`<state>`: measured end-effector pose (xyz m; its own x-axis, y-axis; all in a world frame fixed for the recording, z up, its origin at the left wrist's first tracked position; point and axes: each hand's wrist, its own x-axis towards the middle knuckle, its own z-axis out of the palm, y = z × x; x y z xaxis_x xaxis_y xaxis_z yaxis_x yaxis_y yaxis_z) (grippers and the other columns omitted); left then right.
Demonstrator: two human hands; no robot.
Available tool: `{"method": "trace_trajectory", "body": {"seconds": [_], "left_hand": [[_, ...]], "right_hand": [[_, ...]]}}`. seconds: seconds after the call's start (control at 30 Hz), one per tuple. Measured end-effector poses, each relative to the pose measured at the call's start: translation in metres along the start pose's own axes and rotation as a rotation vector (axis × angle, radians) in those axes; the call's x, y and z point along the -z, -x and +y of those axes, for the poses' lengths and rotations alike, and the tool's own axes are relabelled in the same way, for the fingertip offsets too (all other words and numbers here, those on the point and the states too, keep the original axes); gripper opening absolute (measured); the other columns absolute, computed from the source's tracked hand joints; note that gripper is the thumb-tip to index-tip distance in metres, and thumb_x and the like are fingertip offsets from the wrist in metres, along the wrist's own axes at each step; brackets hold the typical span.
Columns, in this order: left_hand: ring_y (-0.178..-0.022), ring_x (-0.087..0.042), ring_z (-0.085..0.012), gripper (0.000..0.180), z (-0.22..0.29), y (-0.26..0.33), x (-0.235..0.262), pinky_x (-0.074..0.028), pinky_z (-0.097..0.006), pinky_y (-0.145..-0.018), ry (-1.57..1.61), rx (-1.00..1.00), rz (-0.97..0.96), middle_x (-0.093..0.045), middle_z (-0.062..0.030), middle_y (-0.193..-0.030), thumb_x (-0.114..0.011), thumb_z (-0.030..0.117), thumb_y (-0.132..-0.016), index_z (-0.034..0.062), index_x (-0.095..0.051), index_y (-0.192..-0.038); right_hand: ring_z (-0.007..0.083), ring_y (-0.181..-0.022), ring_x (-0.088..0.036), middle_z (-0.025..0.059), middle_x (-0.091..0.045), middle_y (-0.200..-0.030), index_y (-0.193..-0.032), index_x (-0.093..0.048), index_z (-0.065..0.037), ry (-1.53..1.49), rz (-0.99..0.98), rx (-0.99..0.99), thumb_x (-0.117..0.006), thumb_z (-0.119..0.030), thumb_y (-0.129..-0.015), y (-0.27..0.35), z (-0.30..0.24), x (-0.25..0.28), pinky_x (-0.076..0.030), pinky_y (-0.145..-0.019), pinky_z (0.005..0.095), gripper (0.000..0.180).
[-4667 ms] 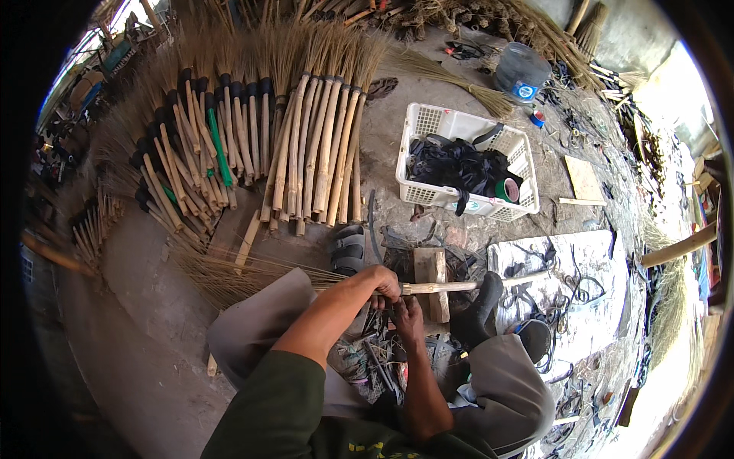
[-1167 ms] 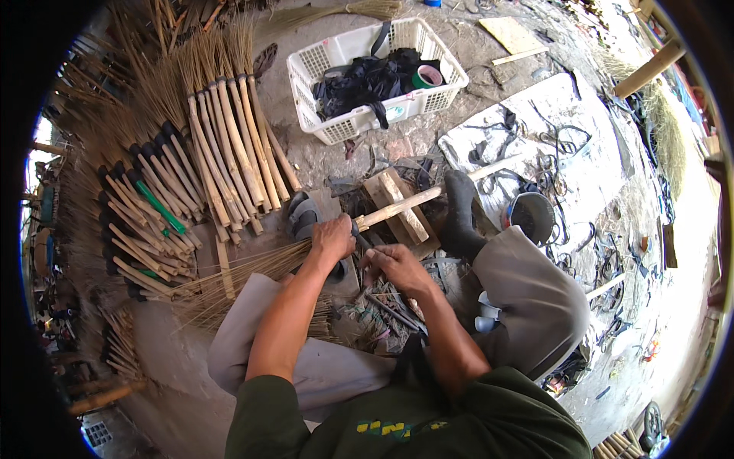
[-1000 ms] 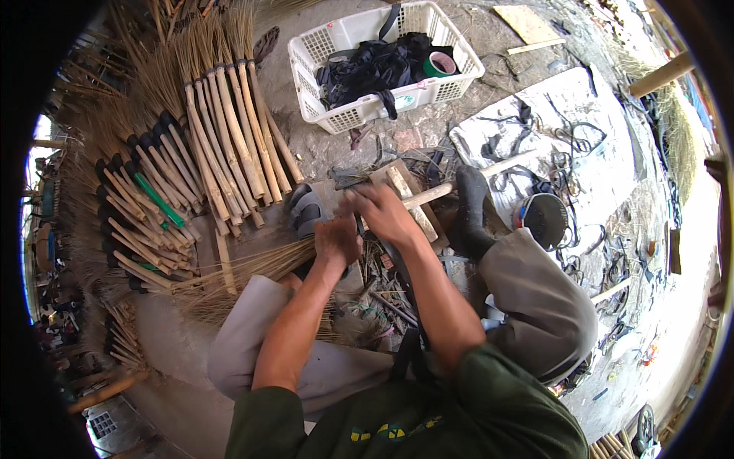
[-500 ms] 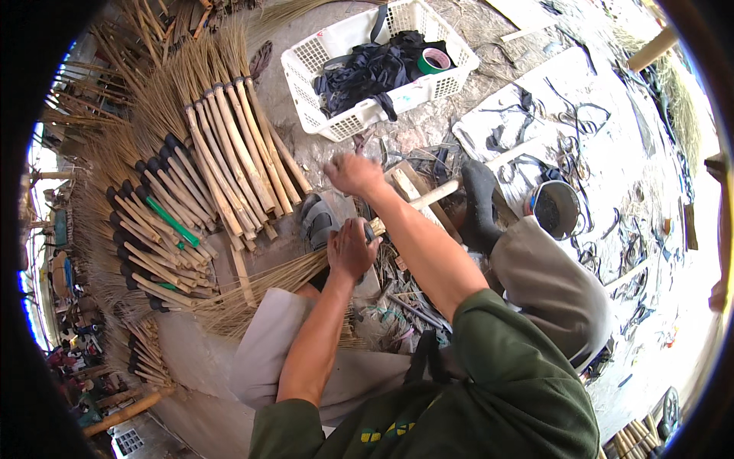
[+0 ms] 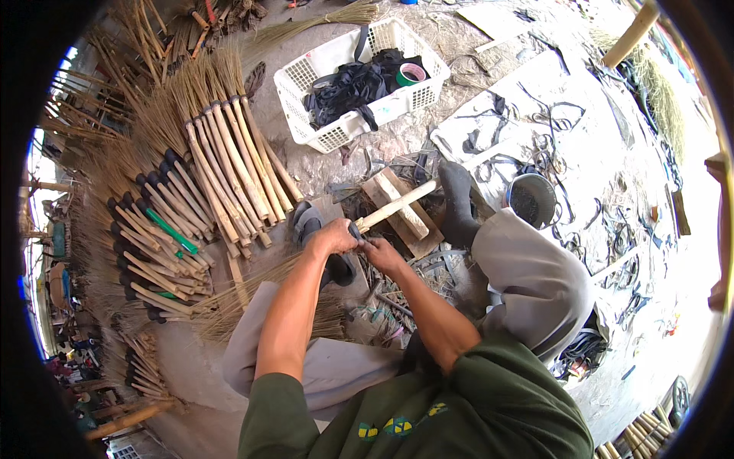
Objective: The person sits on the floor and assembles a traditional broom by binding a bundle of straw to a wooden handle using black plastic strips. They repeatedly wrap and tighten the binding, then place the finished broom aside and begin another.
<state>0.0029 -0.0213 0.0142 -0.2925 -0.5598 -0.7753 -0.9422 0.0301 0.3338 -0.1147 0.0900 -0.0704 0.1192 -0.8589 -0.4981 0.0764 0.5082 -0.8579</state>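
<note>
A straw broom lies across my lap, its pale wooden handle pointing up and to the right and its bristles spreading to the left. A black band circles the broom where handle and bristles meet. My left hand is closed around the broom just left of this band. Right beside it, my right hand has its fingers pinched together below the band; what they hold is too small to make out. The handle passes over a wooden block on the ground, close to my dark-covered right foot.
Finished-looking brooms lie in rows at the left, several with black-wrapped necks. A white plastic basket of black strips and a green tape roll stands ahead. A bucket is at the right, among scattered black strips.
My right hand has come down from above the broom to the black band. My left hand has shifted slightly and still grips the broom. The whole view has shifted a little.
</note>
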Motion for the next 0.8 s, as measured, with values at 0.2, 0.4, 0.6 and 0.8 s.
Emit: {"method": "trace_trajectory", "body": {"seconds": [0.2,0.4,0.6,0.8], "left_hand": [[-0.097,-0.071,-0.0389,0.034,-0.006,0.013,-0.029,-0.053,-0.053,-0.082,-0.37,-0.057,0.434,-0.073,-0.0246,-0.096,-0.067,0.022,-0.08,-0.0005,-0.061,-0.106],[-0.096,-0.068,-0.0365,0.058,-0.005,0.02,-0.044,-0.051,-0.049,-0.08,-0.405,-0.054,0.598,-0.066,-0.0211,-0.107,-0.078,0.029,-0.079,0.0005,-0.049,-0.119],[-0.099,-0.064,-0.0401,0.053,-0.004,0.03,-0.034,-0.051,-0.048,-0.082,-0.214,-0.285,0.692,-0.062,-0.0201,-0.114,-0.084,0.021,-0.075,0.0011,-0.053,-0.115],[-0.102,-0.065,-0.0383,0.052,0.006,0.032,-0.034,-0.049,-0.05,-0.089,-0.298,-0.163,0.58,-0.065,-0.0188,-0.112,-0.078,0.03,-0.08,0.0011,-0.055,-0.117]], "right_hand": [[0.023,-0.071,-0.063,0.0135,-0.07,-0.076,-0.091,-0.074,-0.001,0.046,-0.163,0.178,-0.054,-0.031,-0.101,0.081,-0.085,0.033,-0.05,-0.07,0.0403,0.037],[0.036,-0.075,-0.068,0.0219,-0.072,-0.086,-0.091,-0.075,-0.003,0.377,-0.286,0.537,-0.058,-0.023,-0.085,-0.108,-0.104,0.018,-0.053,-0.071,0.0457,0.028],[0.0261,-0.072,-0.067,0.0154,-0.074,-0.086,-0.09,-0.077,-0.003,0.737,-0.437,-0.153,-0.061,-0.029,-0.081,-0.202,-0.044,-0.01,-0.052,-0.067,0.0434,0.032],[0.0438,-0.087,-0.067,0.0252,-0.071,-0.09,-0.094,-0.07,-0.001,0.456,0.273,0.18,-0.051,-0.04,-0.097,-0.109,-0.114,0.015,-0.051,-0.077,0.0501,0.044]]}}
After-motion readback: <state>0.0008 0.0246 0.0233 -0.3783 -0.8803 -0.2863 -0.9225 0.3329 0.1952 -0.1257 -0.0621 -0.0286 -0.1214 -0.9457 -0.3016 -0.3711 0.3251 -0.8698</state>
